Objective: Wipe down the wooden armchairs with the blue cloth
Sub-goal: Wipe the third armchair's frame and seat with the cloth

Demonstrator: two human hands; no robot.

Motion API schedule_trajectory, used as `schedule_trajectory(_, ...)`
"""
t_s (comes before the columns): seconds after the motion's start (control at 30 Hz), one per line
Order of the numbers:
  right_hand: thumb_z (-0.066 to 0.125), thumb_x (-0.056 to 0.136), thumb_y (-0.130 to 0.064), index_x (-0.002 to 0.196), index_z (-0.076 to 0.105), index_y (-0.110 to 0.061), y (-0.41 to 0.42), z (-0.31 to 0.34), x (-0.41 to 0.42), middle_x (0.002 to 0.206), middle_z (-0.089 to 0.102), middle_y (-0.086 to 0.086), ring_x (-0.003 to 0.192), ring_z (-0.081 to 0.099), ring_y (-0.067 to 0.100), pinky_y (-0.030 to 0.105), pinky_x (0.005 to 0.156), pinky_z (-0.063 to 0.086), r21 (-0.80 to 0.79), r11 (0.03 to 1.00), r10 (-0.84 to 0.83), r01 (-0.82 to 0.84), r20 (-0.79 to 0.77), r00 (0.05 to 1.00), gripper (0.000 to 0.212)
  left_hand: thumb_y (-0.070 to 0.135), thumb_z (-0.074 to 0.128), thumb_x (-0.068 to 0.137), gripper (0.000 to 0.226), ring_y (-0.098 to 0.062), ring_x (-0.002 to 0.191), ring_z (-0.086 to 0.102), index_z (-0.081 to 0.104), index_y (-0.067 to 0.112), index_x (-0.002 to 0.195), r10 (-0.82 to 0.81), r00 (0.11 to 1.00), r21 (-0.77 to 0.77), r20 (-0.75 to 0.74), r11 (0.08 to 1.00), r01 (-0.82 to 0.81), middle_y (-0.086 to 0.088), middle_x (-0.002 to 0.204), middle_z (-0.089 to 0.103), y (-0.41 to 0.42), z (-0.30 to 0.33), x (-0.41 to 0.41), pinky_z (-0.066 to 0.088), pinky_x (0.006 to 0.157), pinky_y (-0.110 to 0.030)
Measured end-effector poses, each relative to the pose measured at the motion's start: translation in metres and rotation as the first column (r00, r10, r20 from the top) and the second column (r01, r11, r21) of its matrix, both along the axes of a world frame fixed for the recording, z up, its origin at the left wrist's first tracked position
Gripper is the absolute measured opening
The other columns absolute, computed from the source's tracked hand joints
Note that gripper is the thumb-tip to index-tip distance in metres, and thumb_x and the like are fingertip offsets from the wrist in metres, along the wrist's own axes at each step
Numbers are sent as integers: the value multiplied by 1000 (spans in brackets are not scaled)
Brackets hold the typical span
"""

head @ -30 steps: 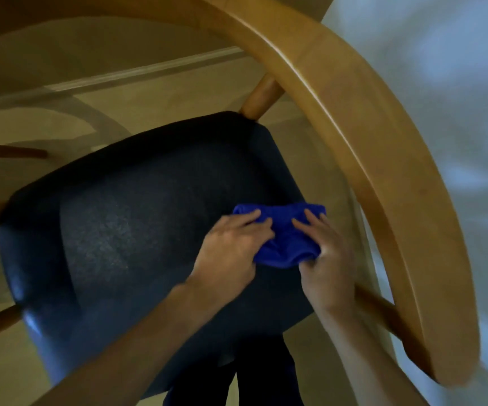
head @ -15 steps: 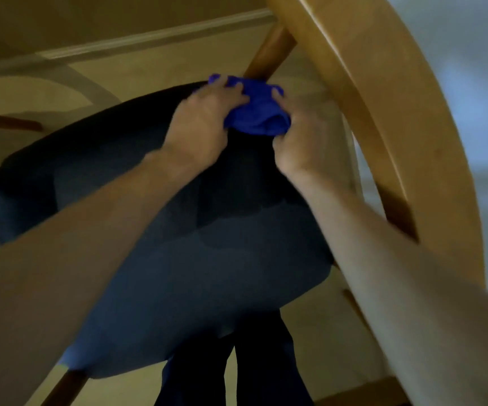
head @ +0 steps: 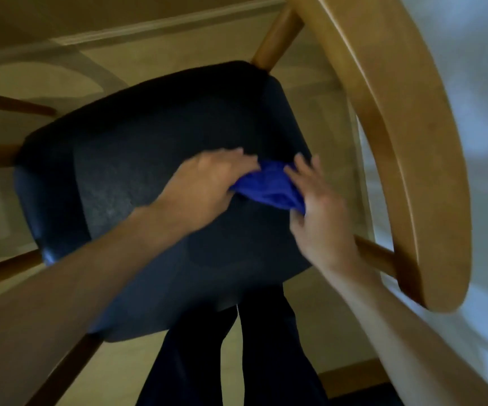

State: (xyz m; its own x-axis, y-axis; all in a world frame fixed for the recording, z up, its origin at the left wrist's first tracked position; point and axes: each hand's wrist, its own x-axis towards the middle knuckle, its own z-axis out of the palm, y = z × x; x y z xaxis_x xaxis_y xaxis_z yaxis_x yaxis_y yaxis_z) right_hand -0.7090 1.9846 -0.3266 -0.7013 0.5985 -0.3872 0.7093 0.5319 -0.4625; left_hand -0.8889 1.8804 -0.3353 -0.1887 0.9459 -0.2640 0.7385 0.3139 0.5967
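A wooden armchair stands below me, its curved wooden backrest rail [head: 395, 118] arching along the right and its dark padded seat [head: 137, 159] in the middle. A bunched blue cloth [head: 269, 186] lies on the right part of the seat. My left hand [head: 204, 183] rests flat on the cloth's left end, fingers stretched over it. My right hand [head: 322, 212] presses on the cloth's right end with fingers spread. Part of the cloth is hidden under both hands.
Wooden spindles [head: 278, 39] join the seat to the rail at the top and at the lower right [head: 377, 256]. Another chair's wooden parts [head: 8, 104] show at the left. My dark trouser legs [head: 231, 353] stand in front of the seat. A pale floor lies beneath.
Both hands have drawn the cloth back from the seat's far edge by the spindle toward me, onto the right middle of the seat.
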Motion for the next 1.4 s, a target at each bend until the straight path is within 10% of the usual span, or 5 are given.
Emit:
schedule_trajectory(0.33,61,86,6,158,10,-26,2,-23,11,165,5,9,152,1,30,31,119,6,64,991,-120,116,62,991,94,1,57,82,34,-26,94,58,50,16,111,-275,943,6,-186,960,281,-6,103,58,61,-31,15,44,74,-37)
schedule_trajectory(0.73,60,89,-26,151,33,-30,-281,-25,-111,153,37,-3,127,37,25,51,104,30,197,968,-187,156,148,971,68,8,57,82,48,-27,119,56,60,32,124,-454,881,-437,-134,825,358,-2,128,61,-159,0,-111,49,94,-44)
schedule_trajectory(1.07,69,80,-26,135,50,-24,-316,-24,-112,136,48,-1,120,43,23,46,95,43,-50,992,114,-118,-78,990,59,6,60,82,29,-14,79,61,62,35,80,-494,870,-664,4,649,371,7,79,64,-208,28,-126,53,70,-33)
schedule_trajectory(1.3,71,83,-18,132,42,-21,-230,-14,-57,112,65,0,99,66,20,26,82,51,-360,930,-187,78,-279,942,57,1,66,74,46,-9,90,60,66,37,104,-289,957,-319,37,904,286,14,94,67,-148,45,-73,50,83,-37)
schedule_trajectory(1.4,64,85,1,153,32,-20,-163,-7,-19,147,50,3,133,49,11,26,112,38,-300,941,-256,154,-339,905,77,8,72,76,43,-9,89,60,61,31,110,-162,982,-105,101,979,172,11,97,65,-97,38,-39,50,85,-39)
